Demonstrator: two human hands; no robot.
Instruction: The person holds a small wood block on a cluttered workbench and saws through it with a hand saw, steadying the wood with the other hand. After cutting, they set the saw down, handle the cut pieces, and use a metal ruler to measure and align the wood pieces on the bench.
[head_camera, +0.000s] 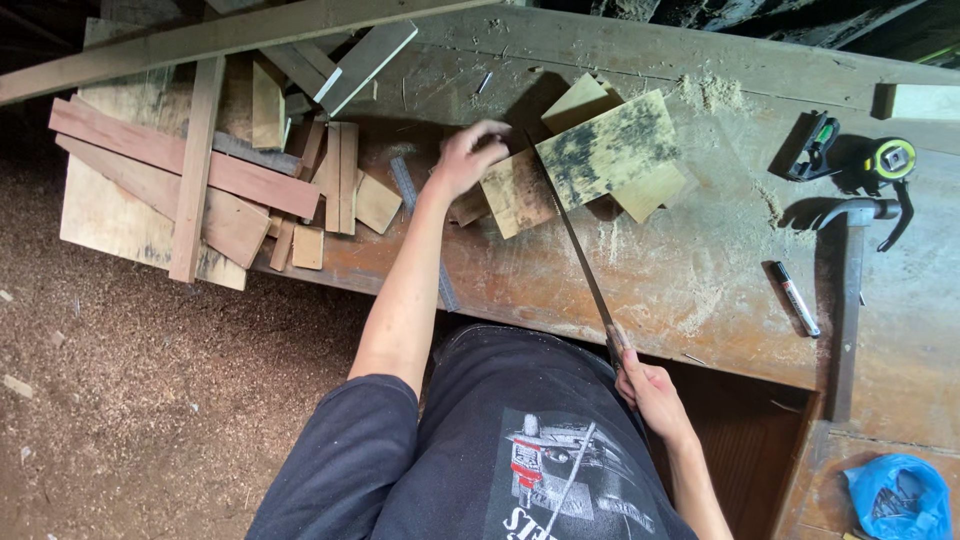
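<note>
where sawdust lies, a scarred workbench, perhaps wooden

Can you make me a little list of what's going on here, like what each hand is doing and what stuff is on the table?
Place: dusty wooden workbench
Left hand: pressing on a small wood block
Right hand: shut around the handle of a hand saw
Saw blade: reaches up to the stained board
Left side of the bench: pile of wood scraps
Right side of the bench: hammer, tape measure, marker
Bottom right: blue bag
Floor: sawdust
</note>
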